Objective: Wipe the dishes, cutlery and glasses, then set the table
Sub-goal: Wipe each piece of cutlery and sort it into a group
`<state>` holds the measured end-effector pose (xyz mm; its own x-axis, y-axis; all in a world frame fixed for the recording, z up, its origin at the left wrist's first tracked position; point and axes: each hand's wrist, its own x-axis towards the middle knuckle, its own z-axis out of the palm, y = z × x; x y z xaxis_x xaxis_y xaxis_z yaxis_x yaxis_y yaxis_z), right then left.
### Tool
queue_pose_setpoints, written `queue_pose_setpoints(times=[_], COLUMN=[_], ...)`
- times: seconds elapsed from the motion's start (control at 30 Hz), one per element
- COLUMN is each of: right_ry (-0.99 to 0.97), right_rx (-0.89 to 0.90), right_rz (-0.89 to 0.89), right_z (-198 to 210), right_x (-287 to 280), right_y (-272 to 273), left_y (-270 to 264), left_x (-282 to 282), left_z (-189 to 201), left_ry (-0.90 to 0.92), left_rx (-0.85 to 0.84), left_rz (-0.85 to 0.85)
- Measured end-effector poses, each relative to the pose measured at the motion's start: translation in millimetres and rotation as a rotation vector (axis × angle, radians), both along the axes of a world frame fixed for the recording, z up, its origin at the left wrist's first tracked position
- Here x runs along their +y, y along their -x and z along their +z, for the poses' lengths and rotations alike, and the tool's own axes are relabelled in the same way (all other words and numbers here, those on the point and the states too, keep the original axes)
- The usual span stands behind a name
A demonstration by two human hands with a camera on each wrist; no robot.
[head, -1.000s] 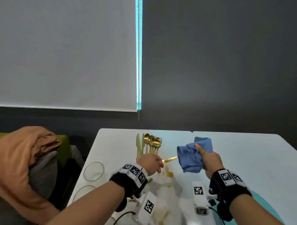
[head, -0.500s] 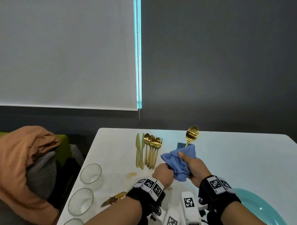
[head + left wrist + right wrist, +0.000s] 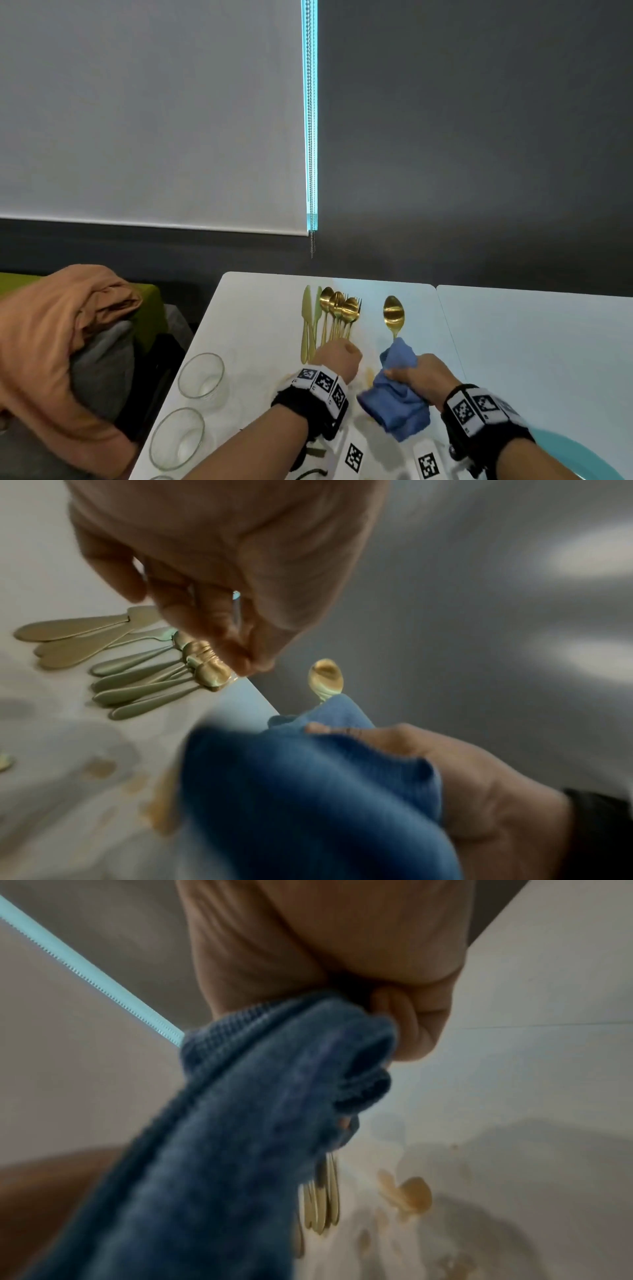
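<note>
My right hand (image 3: 424, 377) grips a bunched blue cloth (image 3: 394, 401) wrapped round the handle of a gold spoon (image 3: 394, 313). The spoon's bowl stands up out of the cloth, above the white table (image 3: 531, 342). In the right wrist view the cloth (image 3: 240, 1123) fills my fist and a gold handle end (image 3: 322, 1204) pokes out below. My left hand (image 3: 337, 358) hovers over the handle ends of a row of gold cutlery (image 3: 337, 308). Its fingers (image 3: 205, 620) are loosely curled and hold nothing.
Two gold knives (image 3: 310, 318) lie at the left of the row. Empty glasses (image 3: 201, 375) (image 3: 177, 438) stand along the table's left edge. A teal plate (image 3: 575, 455) sits at the near right. Yellowish smears (image 3: 368, 373) mark the tabletop. Orange clothing (image 3: 51, 325) lies on a seat to the left.
My left hand has let go of the spoon's handle and moved left to the cutlery row. My right hand keeps the cloth and spoon, bowl turned upward.
</note>
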<state>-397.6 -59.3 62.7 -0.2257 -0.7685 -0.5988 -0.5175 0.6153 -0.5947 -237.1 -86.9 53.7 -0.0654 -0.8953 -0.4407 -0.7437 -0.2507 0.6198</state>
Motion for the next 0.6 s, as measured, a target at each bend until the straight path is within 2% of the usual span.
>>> queue_pose_setpoints(times=[0.1,0.2,0.3,0.47,0.53,0.6], right_ry=[-0.039,-0.041,-0.062,-0.099,-0.104,-0.107], right_rx=[0.050,0.044,0.043,0.214,0.294,0.329], right_rz=[0.129,0.223,0.306,0.401,0.409,0.408], right_z=[-0.8,-4.1,-7.5,-11.9,-14.7,-18.5], right_x=[-8.1,-17.3,-26.3,-43.0,-44.2,-40.9], right_y=[-13.0,-28.2,-34.8,-36.0,-31.5,-21.6], left_y=[6.1,6.2,1.7,4.9,4.6,1.9], left_x=[-13.4,-26.3,-38.6,-57.6,-66.8,-74.6], left_z=[6.2,0.9,-12.8,-25.0,-25.8,-29.5], left_ry=[-0.019,-0.096,-0.156,-0.106,-0.082,-0.057], left_rx=[0.169,0.181,0.264,0.278,0.216,0.075], left_rz=[0.021,-0.014,0.068,0.232,0.269,0.253])
